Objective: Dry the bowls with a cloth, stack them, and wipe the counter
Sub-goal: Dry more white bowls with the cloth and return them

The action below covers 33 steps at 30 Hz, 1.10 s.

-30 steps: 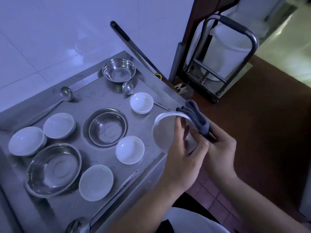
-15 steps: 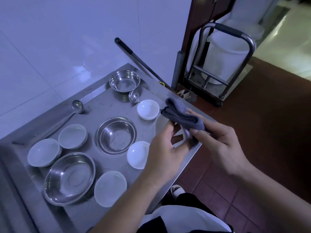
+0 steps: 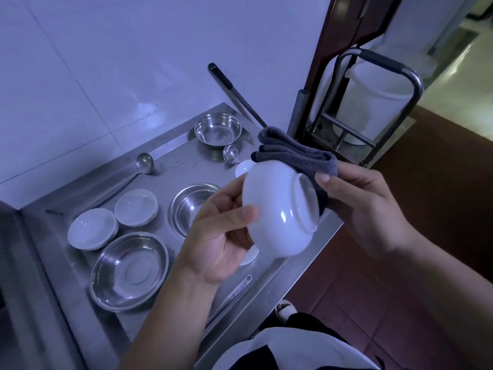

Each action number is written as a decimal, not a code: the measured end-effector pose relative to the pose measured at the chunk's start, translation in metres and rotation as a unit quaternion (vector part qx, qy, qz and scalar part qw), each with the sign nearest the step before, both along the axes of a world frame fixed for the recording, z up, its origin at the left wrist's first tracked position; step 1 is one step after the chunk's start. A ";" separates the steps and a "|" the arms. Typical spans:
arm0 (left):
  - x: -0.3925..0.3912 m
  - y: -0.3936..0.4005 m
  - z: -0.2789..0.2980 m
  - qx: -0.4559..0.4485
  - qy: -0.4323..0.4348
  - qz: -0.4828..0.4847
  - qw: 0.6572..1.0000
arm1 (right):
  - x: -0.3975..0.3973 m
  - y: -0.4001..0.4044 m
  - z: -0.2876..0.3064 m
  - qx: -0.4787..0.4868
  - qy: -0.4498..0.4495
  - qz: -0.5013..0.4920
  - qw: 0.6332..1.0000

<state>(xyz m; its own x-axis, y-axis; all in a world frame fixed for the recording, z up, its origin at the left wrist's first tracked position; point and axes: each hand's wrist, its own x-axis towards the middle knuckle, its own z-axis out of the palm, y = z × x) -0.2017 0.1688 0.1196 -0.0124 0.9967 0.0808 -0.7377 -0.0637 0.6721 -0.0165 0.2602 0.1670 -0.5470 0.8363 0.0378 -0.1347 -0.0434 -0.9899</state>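
Since half a second ago the white bowl (image 3: 277,209) has turned over, so its foot ring now faces the camera and to the right; before, the cloth and hands hid most of it.

Head view, items as seen:

- White bowl: held in the air above the front edge of the steel counter (image 3: 173,172), tilted, base outward.
- Left hand (image 3: 218,236): fingers curled round the bowl's rim side, thumb laid on its outer wall; it grips the bowl.
- Right hand (image 3: 365,209): thumb and fingers pinch a folded grey cloth (image 3: 296,156), which lies against the bowl's upper edge and behind its base.
- Small white bowls on the counter: two at the left, touching or nearly so (image 3: 92,228) (image 3: 136,206); one behind the held bowl, only its rim showing (image 3: 244,166); one below the left hand, mostly hidden (image 3: 250,256).
- Steel bowls: a wide shallow one at front left (image 3: 129,271); a middle one partly behind the left hand (image 3: 192,204); a smaller deep one at the back near the wall (image 3: 218,128).
- Ladles: one along the back left, bowl end up (image 3: 144,162); a small one just beside the deep steel bowl (image 3: 230,153).
- Long flat utensil handle at the front edge of the counter (image 3: 237,289).
- Dark-handled pole leaning on the tiled wall (image 3: 232,89).
- Trolley with a white bucket, right of the counter (image 3: 373,102).
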 end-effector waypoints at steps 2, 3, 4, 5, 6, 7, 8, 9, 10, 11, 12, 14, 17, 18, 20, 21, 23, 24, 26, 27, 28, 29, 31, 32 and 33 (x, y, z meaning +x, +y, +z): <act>-0.002 -0.002 -0.005 0.010 -0.066 0.004 0.998 | -0.003 -0.007 0.000 -0.027 0.013 -0.009 1.000; -0.003 -0.003 -0.007 0.012 -0.102 0.002 0.995 | -0.005 -0.011 0.000 -0.035 0.020 -0.015 0.999; -0.004 -0.005 -0.010 0.011 -0.148 -0.009 0.989 | -0.007 -0.016 0.000 -0.042 0.027 -0.022 0.999; -0.004 -0.005 -0.012 0.007 -0.184 -0.010 0.983 | -0.009 -0.020 -0.001 -0.049 0.035 -0.033 0.998; -0.005 -0.005 -0.012 -0.009 -0.202 0.021 0.979 | -0.011 -0.025 -0.003 -0.057 0.045 -0.047 0.996; -0.008 -0.004 -0.013 -0.040 -0.223 0.054 0.973 | -0.013 -0.030 -0.006 -0.065 0.055 -0.064 0.994; -0.010 -0.003 -0.013 -0.059 -0.263 0.063 0.961 | -0.015 -0.036 -0.009 -0.071 0.061 -0.082 0.992; -0.012 -0.001 -0.012 -0.066 -0.316 0.057 0.945 | -0.018 -0.042 -0.011 -0.074 0.064 -0.097 0.990; -0.015 0.000 -0.010 -0.064 -0.341 0.069 0.935 | -0.021 -0.049 -0.014 -0.072 0.063 -0.109 0.989; -0.017 0.002 -0.009 -0.061 -0.363 0.083 0.926 | -0.024 -0.056 -0.015 -0.064 0.061 -0.117 0.989; -0.018 0.002 -0.008 -0.059 -0.378 0.091 0.919 | -0.027 -0.063 -0.016 -0.054 0.058 -0.126 0.989; -0.018 -0.001 -0.003 -0.049 -0.381 0.092 0.919 | -0.031 -0.074 -0.016 -0.036 0.048 -0.155 0.986; -0.006 -0.005 0.012 -0.051 -0.302 0.152 0.940 | -0.034 -0.081 -0.012 -0.008 0.029 -0.180 0.983; 0.000 -0.006 0.017 -0.053 -0.262 0.183 0.946 | -0.035 -0.083 -0.011 -0.004 0.023 -0.183 0.983; 0.009 -0.006 0.022 -0.034 -0.168 0.227 0.959 | -0.037 -0.085 -0.009 -0.023 0.024 -0.185 0.982; 0.013 -0.005 0.023 -0.021 -0.119 0.236 0.964 | -0.038 -0.087 -0.009 -0.039 0.030 -0.182 0.982; 0.018 -0.002 0.021 -0.004 -0.044 0.247 0.968 | -0.041 -0.090 -0.009 -0.062 0.039 -0.169 0.983; 0.019 -0.002 0.019 -0.005 -0.021 0.253 0.967 | -0.041 -0.093 -0.009 -0.058 0.037 -0.160 0.985; 0.019 0.000 0.015 -0.022 0.012 0.261 0.965 | -0.043 -0.098 -0.011 -0.039 0.027 -0.133 0.990; 0.019 0.000 0.013 -0.032 0.026 0.260 0.965 | -0.043 -0.100 -0.012 -0.037 0.025 -0.116 0.992; 0.019 0.000 0.011 -0.038 0.039 0.256 0.965 | -0.045 -0.102 -0.013 -0.045 0.024 -0.103 0.993; 0.019 0.000 0.008 -0.041 0.052 0.254 0.965 | -0.046 -0.102 -0.014 -0.056 0.024 -0.097 0.993; 0.019 0.000 0.006 -0.043 0.077 0.257 0.962 | -0.048 -0.099 -0.016 -0.060 0.009 -0.100 0.993; 0.019 -0.001 0.004 -0.041 0.087 0.259 0.961 | -0.049 -0.094 -0.017 -0.064 -0.004 -0.113 0.991; 0.020 -0.003 0.002 -0.039 0.092 0.259 0.961 | -0.049 -0.087 -0.019 -0.080 -0.015 -0.134 0.988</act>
<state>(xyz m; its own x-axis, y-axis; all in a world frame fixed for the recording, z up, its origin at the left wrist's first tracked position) -0.1818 0.1653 0.1216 -0.5005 0.8640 0.0550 -0.4896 -0.3349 0.8051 -0.0653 0.1727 0.1484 -0.3035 0.9452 -0.1203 -0.1335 -0.1672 -0.9768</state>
